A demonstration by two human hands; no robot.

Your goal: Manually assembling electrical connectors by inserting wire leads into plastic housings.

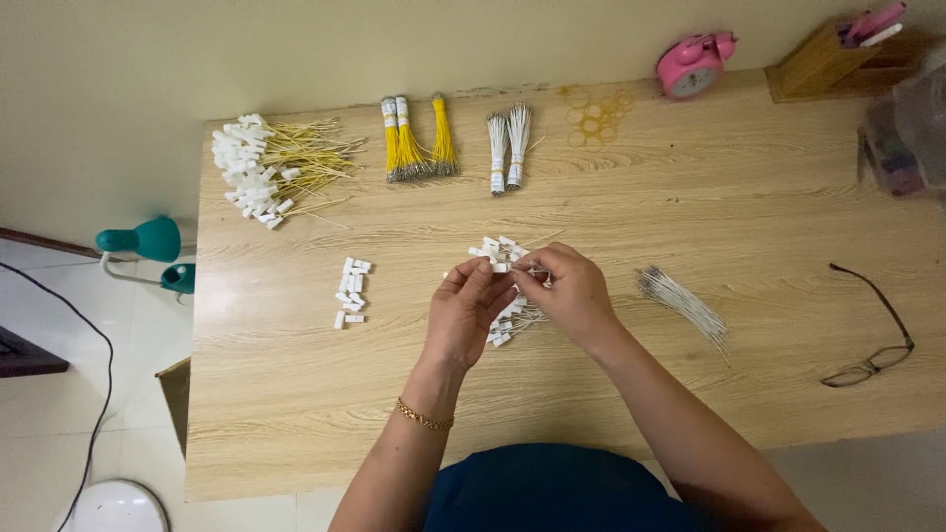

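Over the middle of the wooden table, my left hand pinches a small white plastic connector. My right hand meets it from the right, its fingertips holding a thin white wire at the connector. Under and behind the hands lies a small pile of white connectors with wires attached. To the right rests a loose bunch of thin white wires. A few bare white connectors lie to the left.
At the back are a heap of yellow wires with white connectors, bundles of yellow wires, bundles of white wires and rubber bands. A pink alarm clock, wooden holder, glasses and teal lamp surround.
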